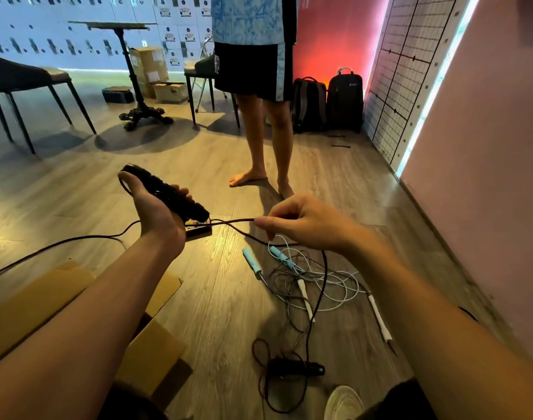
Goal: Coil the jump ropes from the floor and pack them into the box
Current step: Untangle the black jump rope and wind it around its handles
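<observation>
The person is showing two bare arms in the head view: the left forearm [101, 304] and the right forearm [435, 301] are both running uncovered from the bottom edge up to the wrists. The left hand [156, 207] and the right hand [307, 225] are going bare too, fingers [289, 206] included. Dark cloth [407, 398] is covering the legs at the bottom edge, with a second patch showing under the left arm; shorts or trousers, I cannot tell. Between the patches a white rounded shape [344, 401] is peeking in, possibly a shoe, too cropped to be sure. A thin dark curve [468, 313] is sitting at the right forearm's edge; whether it is being worn is unclear.
</observation>
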Demonstrator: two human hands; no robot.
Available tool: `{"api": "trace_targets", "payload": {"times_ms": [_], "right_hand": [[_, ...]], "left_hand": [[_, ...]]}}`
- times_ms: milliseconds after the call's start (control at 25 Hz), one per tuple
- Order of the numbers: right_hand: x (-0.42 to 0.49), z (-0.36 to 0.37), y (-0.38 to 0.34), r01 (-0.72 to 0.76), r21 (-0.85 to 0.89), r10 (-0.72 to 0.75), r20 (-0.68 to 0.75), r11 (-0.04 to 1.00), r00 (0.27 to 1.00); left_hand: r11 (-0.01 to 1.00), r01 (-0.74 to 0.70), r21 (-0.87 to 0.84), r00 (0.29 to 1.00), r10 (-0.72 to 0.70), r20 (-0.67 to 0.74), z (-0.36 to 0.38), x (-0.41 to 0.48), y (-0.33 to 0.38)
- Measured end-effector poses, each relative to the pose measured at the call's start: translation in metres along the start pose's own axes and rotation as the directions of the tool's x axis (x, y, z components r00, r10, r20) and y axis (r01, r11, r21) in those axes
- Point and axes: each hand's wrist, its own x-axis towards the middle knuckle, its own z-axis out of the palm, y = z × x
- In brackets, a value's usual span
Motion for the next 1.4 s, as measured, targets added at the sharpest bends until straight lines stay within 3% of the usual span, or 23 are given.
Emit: {"api": "trace_targets", "payload": {"times_ms": [120, 240, 360, 440, 560, 680, 720, 800, 920, 1000, 1120, 1240, 1320, 1400], "right_hand": [[-0.006, -0.005, -0.013, 0.064, 0.206, -0.047, -0.086, 0.976, 0.995], [-0.008, -0.011, -0.012, 0.084, 0.371, -0.017, -0.179, 0.925, 0.984], [-0.004, -0.011, -0.008, 0.068, 0.401, 0.059, -0.297, 0.913, 0.953], [0.000, -0.011, -0.005, 0.025, 0.349, 0.122, -0.393, 0.937, 0.911], [0.001, -0.013, 0.005, -0.089, 0.207, 0.177, -0.459, 0.974, 0.871], [0.001, -0.008, 0.017, -0.247, 0.064, 0.254, -0.313, 0.967, 0.915], [0.001, -0.006, 0.019, -0.265, 0.060, 0.272, -0.253, 0.962, 0.929], [0.003, -0.002, 0.015, -0.252, 0.096, 0.264, -0.153, 0.963, 0.952], [0.007, 0.005, 0.009, -0.229, -0.008, 0.228, -0.048, 0.973, 0.972], [0.011, 0.014, 0.006, -0.200, -0.103, 0.206, 0.054, 0.974, 0.977], [0.013, 0.018, 0.000, -0.171, -0.089, 0.182, 0.138, 0.981, 0.974], [0.006, 0.010, -0.013, -0.118, -0.038, 0.121, 0.096, 0.992, 0.988], [0.000, 0.002, -0.018, -0.045, 0.041, 0.045, 0.012, 0.998, 0.999], [-0.005, -0.004, -0.022, 0.016, 0.197, 0.001, -0.083, 0.980, 0.997]], "left_hand": [[0.950, 0.074, 0.303, 0.997, -0.072, -0.015, -0.012, 0.008, -0.010], [0.832, 0.123, 0.541, 0.951, -0.256, 0.176, -0.010, -0.002, -0.017], [0.587, -0.009, 0.810, 0.785, -0.497, 0.369, 0.003, -0.028, -0.016], [0.504, -0.063, 0.861, 0.665, -0.622, 0.413, 0.014, -0.042, -0.015], [0.565, 0.026, 0.825, 0.493, -0.725, 0.481, 0.026, -0.055, -0.015], [0.728, 0.289, 0.621, 0.418, -0.680, 0.603, 0.035, -0.060, -0.010], [0.782, 0.412, 0.468, 0.436, -0.620, 0.652, 0.038, -0.062, -0.006], [0.836, 0.539, 0.107, 0.549, -0.444, 0.708, 0.040, -0.059, 0.001], [0.864, 0.430, -0.264, 0.792, -0.220, 0.570, 0.041, -0.048, 0.006], [0.892, 0.279, -0.354, 0.916, -0.137, 0.377, 0.038, -0.039, 0.005], [0.965, 0.105, -0.240, 0.984, -0.065, 0.168, 0.030, -0.023, 0.002], [0.996, -0.014, 0.090, 0.997, 0.007, 0.077, 0.015, -0.005, -0.005], [0.915, -0.123, 0.384, 0.987, 0.073, 0.142, 0.009, -0.001, -0.011], [0.781, -0.191, 0.594, 0.960, 0.021, 0.281, 0.010, -0.007, -0.017]]}}
